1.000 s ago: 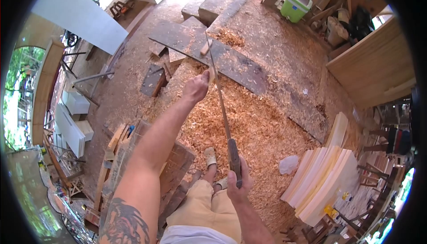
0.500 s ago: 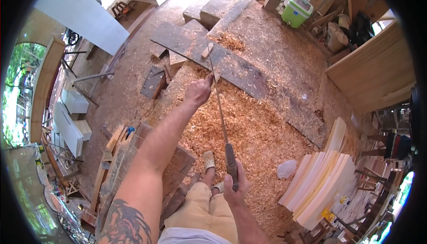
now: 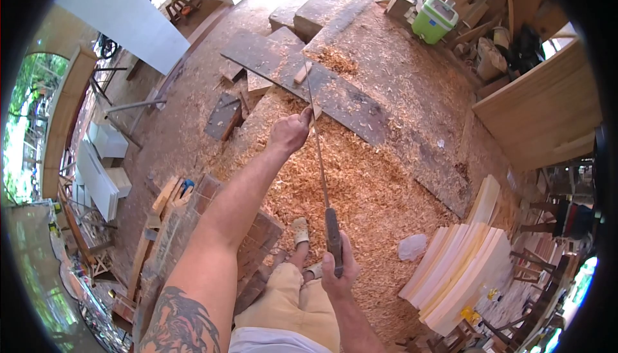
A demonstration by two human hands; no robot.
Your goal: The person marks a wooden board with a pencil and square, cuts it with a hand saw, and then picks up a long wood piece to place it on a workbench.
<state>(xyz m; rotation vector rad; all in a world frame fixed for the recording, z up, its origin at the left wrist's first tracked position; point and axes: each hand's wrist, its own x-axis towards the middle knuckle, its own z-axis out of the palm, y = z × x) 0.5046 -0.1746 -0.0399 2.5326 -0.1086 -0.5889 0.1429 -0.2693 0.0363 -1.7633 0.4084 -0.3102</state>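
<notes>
So the thing in hand is a long, thin hand saw (image 3: 320, 160), held out in front of the body over the floor. The blade is narrow and greyish, seen almost edge-on, so it reads as a skinny line and I can't make out any teeth. It runs from a dark, worn wooden handle near the lap up to a tip that ends over the dark planks (image 3: 335, 95) lying across the floor. The right hand (image 3: 339, 268) has its fingers wrapped tight around that handle, thumb up along the side. The left hand (image 3: 290, 131) is stretched out with the arm nearly straight, fingers pinched together on the blade well up its length, along with what looks like a small pale bit of wood, though that's too small to be sure of.

Underneath is a big heap of orange wood shavings (image 3: 360, 185). A sandalled foot pokes out just below the handle, a stack of pale boards (image 3: 460, 269) sits off to the right, and a green cooler (image 3: 434, 18) stands at the far end by some scrap timber.

Compared to a second ago, barely anything has changed. Both hands keep the same grip. The left hand sits a touch further right and lower in the view, the handle a bit higher, and the whole scene has drifted slightly, so that's mostly the head moving.
</notes>
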